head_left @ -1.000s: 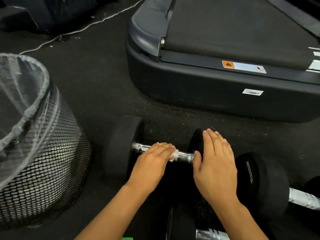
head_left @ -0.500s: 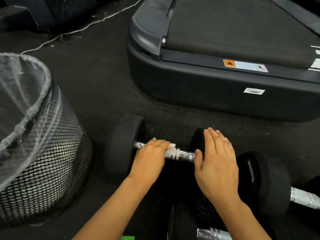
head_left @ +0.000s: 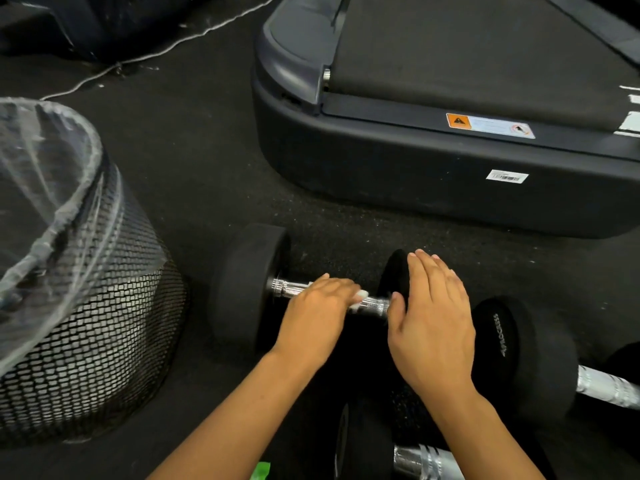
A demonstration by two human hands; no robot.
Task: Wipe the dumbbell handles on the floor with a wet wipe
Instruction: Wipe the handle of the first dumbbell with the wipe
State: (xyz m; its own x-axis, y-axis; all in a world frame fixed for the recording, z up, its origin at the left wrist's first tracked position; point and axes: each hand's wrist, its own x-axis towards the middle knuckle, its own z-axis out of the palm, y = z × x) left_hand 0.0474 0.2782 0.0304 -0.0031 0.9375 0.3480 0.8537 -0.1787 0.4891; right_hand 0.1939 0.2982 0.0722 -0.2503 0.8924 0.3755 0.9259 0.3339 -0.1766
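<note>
A black dumbbell (head_left: 247,285) lies on the dark floor with a chrome handle (head_left: 289,288). My left hand (head_left: 317,311) is curled over the middle of that handle, pressing a white wet wipe (head_left: 360,300) whose edge shows at my fingertips. My right hand (head_left: 431,323) rests flat with its fingers together on the dumbbell's right head (head_left: 396,271), holding it still. A second dumbbell (head_left: 526,355) lies to the right with its chrome handle (head_left: 609,389) bare. A third dumbbell's handle (head_left: 424,462) shows at the bottom edge.
A black mesh bin (head_left: 86,323) lined with clear plastic stands on the left. A treadmill base (head_left: 415,174) fills the upper right. A white cable (head_left: 166,50) runs across the floor at the top left. A green scrap (head_left: 260,471) peeks in at the bottom.
My left hand slid left along the handle, then back to the right, dragging the wipe with it. My right hand stayed on the dumbbell head.
</note>
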